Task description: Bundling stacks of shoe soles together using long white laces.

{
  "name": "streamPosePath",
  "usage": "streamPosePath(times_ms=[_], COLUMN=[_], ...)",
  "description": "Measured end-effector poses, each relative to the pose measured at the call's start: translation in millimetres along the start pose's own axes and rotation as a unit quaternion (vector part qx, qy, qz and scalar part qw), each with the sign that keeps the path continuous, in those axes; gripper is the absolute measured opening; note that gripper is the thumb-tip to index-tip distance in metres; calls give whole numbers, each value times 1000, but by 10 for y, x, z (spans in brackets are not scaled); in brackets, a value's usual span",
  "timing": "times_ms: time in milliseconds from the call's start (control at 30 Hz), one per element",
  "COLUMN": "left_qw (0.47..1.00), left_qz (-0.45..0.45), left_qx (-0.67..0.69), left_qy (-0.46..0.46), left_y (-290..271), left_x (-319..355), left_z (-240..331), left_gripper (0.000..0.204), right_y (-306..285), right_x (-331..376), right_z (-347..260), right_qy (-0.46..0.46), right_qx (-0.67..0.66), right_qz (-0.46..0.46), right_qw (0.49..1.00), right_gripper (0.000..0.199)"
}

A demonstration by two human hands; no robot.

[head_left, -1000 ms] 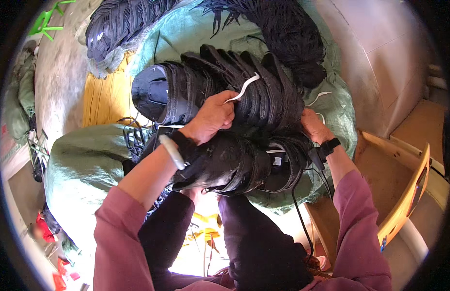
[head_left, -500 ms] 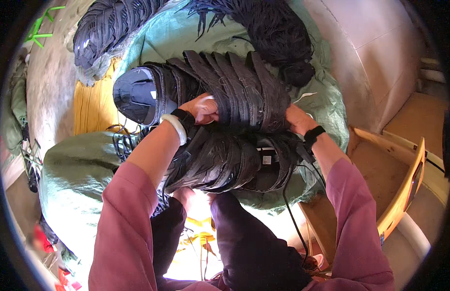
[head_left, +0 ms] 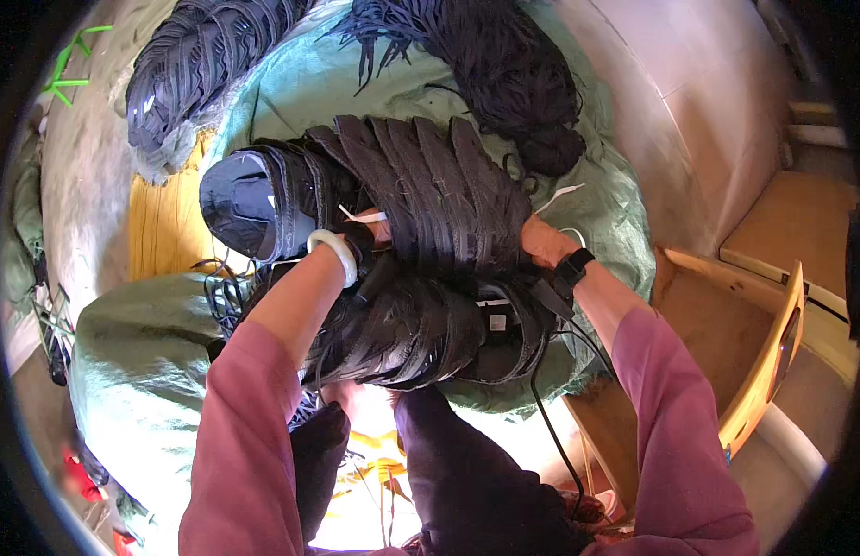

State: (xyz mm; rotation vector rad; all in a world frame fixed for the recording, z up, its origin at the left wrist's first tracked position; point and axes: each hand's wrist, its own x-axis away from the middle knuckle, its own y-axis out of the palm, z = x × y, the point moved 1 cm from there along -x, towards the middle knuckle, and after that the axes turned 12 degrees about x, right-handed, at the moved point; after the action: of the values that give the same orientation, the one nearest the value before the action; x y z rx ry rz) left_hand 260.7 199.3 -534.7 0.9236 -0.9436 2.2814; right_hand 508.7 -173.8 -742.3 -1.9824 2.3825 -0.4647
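Observation:
Across the middle lies a row of nested black shoe uppers [head_left: 439,195], its rounded toe end to the left. My right hand [head_left: 546,243] grips its right end, the fingertips hidden behind the material. My left hand [head_left: 381,230] is closed at the near edge, close to the toe end, its fingers tucked out of sight under the uppers. A white strip [head_left: 360,216] sticks out beside my left hand, and another white end [head_left: 561,195] shows past my right hand. A second row of black shoe uppers [head_left: 411,334] lies nearer me, below both wrists.
Green woven sacking [head_left: 291,93] lies under the rows. A bundle of black laces [head_left: 513,83] is at the far side, and another stack of black uppers [head_left: 203,69] at the far left. An open wooden drawer [head_left: 717,324] stands at the right. Black cords hang near my right forearm.
The held row has shifted slightly left and toward me, with both hands. My left hand's fingers have gone under the uppers, and the white strip now stands out beside it.

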Motion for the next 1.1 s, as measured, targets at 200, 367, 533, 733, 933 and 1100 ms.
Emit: streamPosePath(times_ms=[200,367,533,733,933,1100], left_qw=[964,960,936,945,964,976], left_qz=[-36,-14,-62,-71,-62,-58], left_qx=[-177,-237,-284,-231,-165,-111], left_qy=[-194,-151,-196,-219,-201,-177], left_y=[155,-158,-162,259,153,72], left_x=[321,529,646,256,218,149], left_z=[-100,350,404,-226,-87,-12], left_gripper=[44,38,36,38,38,38], right_y=[77,188,125,-6,130,-15], right_x=[-73,-184,-83,-118,-300,-310], right_z=[-541,-913,-1305,-1749,-2205,-2204], right_qy=[-13,-19,-30,-37,-47,-37], right_qx=[74,127,179,243,292,306], right_qz=[22,47,70,100,121,95], right_qw=[997,991,981,964,948,947], right_gripper=[40,43,46,50,53,52])
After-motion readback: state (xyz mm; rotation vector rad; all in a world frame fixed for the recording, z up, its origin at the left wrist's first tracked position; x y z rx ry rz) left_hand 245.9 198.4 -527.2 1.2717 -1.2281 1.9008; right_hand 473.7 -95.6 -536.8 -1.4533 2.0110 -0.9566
